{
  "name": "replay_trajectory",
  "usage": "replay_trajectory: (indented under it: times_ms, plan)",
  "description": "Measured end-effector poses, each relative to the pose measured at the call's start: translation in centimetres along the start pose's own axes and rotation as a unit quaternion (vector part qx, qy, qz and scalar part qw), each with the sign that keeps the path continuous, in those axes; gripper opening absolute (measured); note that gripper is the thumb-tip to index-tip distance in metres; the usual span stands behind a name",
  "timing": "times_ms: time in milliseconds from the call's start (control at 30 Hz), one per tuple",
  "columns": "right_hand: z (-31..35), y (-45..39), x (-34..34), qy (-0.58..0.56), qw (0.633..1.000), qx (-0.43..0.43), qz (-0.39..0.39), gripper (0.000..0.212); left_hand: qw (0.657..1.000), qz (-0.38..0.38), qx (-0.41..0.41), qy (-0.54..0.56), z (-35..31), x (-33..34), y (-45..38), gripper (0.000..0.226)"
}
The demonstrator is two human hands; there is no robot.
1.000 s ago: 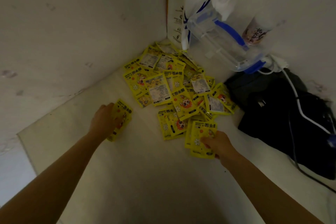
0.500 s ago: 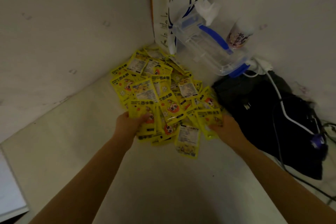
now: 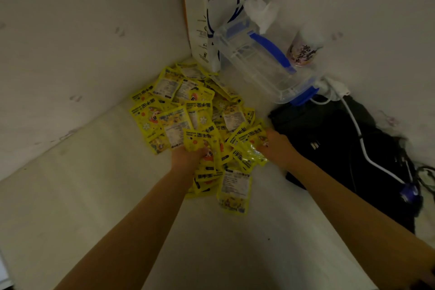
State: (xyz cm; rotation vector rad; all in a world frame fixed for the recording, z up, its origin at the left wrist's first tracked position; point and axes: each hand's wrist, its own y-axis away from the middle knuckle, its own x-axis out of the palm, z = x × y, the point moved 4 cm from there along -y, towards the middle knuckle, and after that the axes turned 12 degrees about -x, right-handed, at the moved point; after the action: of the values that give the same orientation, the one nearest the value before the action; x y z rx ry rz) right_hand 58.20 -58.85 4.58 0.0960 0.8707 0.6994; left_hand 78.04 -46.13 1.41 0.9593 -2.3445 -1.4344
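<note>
A heap of several yellow hand-warmer packets (image 3: 188,115) lies on the pale floor in a corner between two walls. My left hand (image 3: 186,156) is pushed into the near left side of the heap, its fingers buried under packets it grips. My right hand (image 3: 274,147) is at the near right side, fingers curled round a few packets. One packet (image 3: 234,192) lies face down nearest to me, between my forearms.
A clear plastic box with blue latches (image 3: 261,63) leans tilted in the corner. Behind it stand a white coffee paper bag (image 3: 211,7) and a cup (image 3: 304,48). A black bag (image 3: 341,148) with a white cable (image 3: 367,153) lies on the right.
Both hands moved inward from spread-out single packets to the heap's near edge, sweeping loose packets together into the pile. The view shifted closer to the corner.
</note>
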Motion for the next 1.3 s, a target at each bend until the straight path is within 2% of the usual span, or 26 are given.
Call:
replay_trajectory:
  times_ms: [267,367,433,533,667,800,933,1000,1067,1167,1300]
  plan:
    - [-0.8,1.6,0.9,0.008,1.000,-0.025,0.013,0.041,1.000,-0.014,0.009,-0.004,0.2,0.0,0.4,0.011]
    - [-2.1,1.1,1.2,0.061,0.997,-0.003,0.042,0.057,1.000,-0.023,0.014,-0.002,0.3,-0.7,0.5,0.010]
    - [-2.5,0.8,1.5,0.113,0.991,0.003,0.068,0.053,0.999,-0.030,0.022,-0.001,0.5,-1.1,0.6,0.012]
    - [-2.3,0.8,1.7,0.124,0.989,-0.007,0.081,0.047,0.999,-0.041,0.034,0.002,0.6,-1.7,0.9,0.014]
    - [-2.5,1.4,1.9,0.140,0.988,0.008,0.070,0.052,0.998,-0.039,0.046,0.014,1.0,-2.4,1.4,0.016]
    - [-2.5,2.7,1.9,0.138,0.990,0.006,0.021,0.054,0.997,-0.039,0.046,0.042,1.7,-3.1,1.7,0.020]
    - [-2.5,3.9,2.1,0.124,0.992,0.021,0.026,0.059,0.996,-0.047,0.047,0.063,2.3,-3.7,2.0,0.017]
    - [-2.4,4.5,2.0,0.107,0.994,0.025,0.029,0.066,0.996,-0.040,0.041,0.069,2.9,-3.9,2.1,0.017]
    - [-2.3,5.1,2.0,0.042,0.999,0.019,0.023,0.068,0.996,-0.030,0.035,0.077,3.6,-4.1,2.3,0.016]
    - [-2.1,6.4,2.2,-0.109,0.994,0.002,0.009,0.056,0.996,-0.016,0.031,0.084,4.8,-4.3,2.8,0.016]
    - [-1.7,8.3,2.6,-0.190,0.982,-0.006,-0.014,0.050,0.994,0.005,0.020,0.106,6.4,-4.5,4.0,0.021]
